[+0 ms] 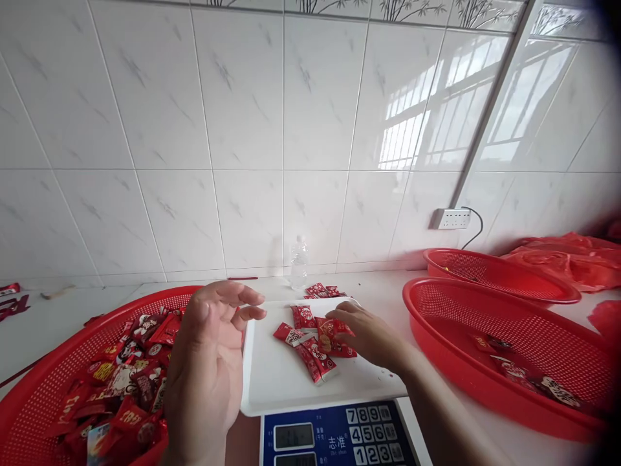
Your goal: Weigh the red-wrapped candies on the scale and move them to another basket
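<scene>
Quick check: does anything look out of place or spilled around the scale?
Yes. A few red packets lie on the counter just behind the white tray of the scale, near the clear bottle; they look stray, being outside the tray. Red pieces also lie at the far-left edge, too cut off to identify.

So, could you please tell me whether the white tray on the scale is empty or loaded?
Loaded: several red packets lie near the middle of the white tray, with the right hand at one packet.
</scene>
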### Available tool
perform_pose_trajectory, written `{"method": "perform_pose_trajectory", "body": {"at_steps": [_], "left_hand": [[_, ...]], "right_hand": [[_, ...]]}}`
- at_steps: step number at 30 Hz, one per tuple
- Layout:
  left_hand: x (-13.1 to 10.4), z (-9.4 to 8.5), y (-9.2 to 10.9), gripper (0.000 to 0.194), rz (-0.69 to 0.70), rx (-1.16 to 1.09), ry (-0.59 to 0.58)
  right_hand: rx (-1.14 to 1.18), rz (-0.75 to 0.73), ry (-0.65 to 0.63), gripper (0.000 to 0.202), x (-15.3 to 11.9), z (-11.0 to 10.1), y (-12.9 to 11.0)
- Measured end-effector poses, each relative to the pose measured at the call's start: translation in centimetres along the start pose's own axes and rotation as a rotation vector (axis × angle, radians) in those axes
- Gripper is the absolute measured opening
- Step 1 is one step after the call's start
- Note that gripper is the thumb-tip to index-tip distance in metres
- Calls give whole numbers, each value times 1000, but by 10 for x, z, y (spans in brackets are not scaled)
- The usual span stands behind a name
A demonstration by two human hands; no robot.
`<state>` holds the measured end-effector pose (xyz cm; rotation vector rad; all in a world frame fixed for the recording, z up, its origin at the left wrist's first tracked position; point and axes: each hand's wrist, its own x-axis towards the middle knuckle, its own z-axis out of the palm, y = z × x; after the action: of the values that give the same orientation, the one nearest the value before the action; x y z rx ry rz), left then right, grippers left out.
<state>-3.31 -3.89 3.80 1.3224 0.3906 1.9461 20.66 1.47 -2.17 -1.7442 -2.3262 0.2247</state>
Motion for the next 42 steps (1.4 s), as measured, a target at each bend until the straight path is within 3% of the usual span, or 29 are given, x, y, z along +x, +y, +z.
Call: {"method": "perform_pose_trajectory", "body": {"at_steps": [5, 9, 15, 20, 26, 31, 37, 40, 42], "left_hand": [[-2, -5, 13, 27, 95, -4, 13], [-4, -7, 20, 26, 123, -2, 13], [-5, -11, 27, 26, 130, -3, 3], [-9, -9, 28, 28, 139, 16, -9], [-12, -4, 25, 27, 118, 46, -2], [-11, -4, 24, 29, 117, 68, -13], [-12, -2, 21, 28, 118, 78, -46], [-13, -3, 21, 26, 134, 95, -35], [-13, -3, 21, 26, 137, 103, -33]], "right_hand": [[-50, 34, -19, 54, -1, 6, 12], [-77, 77, 35, 47, -3, 7, 15], [-13, 4, 119, 43, 6, -2, -4], [25, -95, 41, 50, 15, 3, -32], [62, -222, -214, 63, 21, 21, -51], [85, -307, -280, 64, 14, 24, -46], [167, -403, -321, 57, 4, 4, -33], [200, -358, -304, 50, 3, -2, -29], [187, -297, -271, 61, 2, -2, -28]]}}
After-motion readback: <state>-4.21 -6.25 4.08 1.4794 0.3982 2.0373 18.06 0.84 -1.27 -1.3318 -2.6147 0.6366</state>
